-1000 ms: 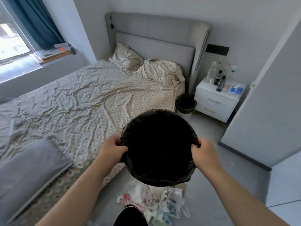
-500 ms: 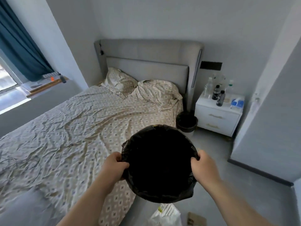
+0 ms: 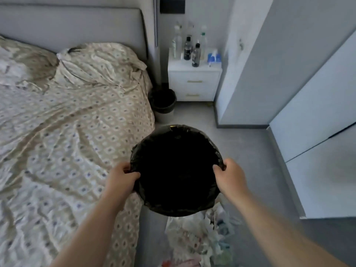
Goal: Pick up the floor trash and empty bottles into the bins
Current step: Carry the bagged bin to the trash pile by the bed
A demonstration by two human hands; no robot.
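Room: grey-walled bedroom seen from above, with a grey tiled floor [image 3: 250, 151] running between the bed and tall pale cabinet doors [image 3: 317, 93] on the right.
Left hand [image 3: 120, 177]: fingers curled over the near left edge of the held bin, gripping the rim and the black liner together.
Right hand [image 3: 230, 175]: fingers curled over the near right edge of the same rim, thumb on the outside.
Held bin [image 3: 174, 127]: round, lined with a black bag, carried clear of the floor with its mouth facing up; the inside is too dark to make out any contents.
Floor trash [image 3: 202, 234]: heap of pale crumpled pieces, probably paper and plastic wrappers, though blur hides detail; it lies on the floor below and just behind the held bin, beside the bed's edge.
Second bin [image 3: 163, 110]: dark, black-lined, standing on the floor between the bed corner and the nightstand.
Bottles: two dark ones [image 3: 187, 48] and several clear ones [image 3: 177, 43] stand upright on the nightstand top, near a blue packet [image 3: 213, 57].
Nightstand [image 3: 194, 81]: white, two drawers with gold handles, against the wall.
Bed [image 3: 67, 132]: rumpled patterned beige sheet, pillows [image 3: 100, 62] at a grey padded headboard [image 3: 77, 26].
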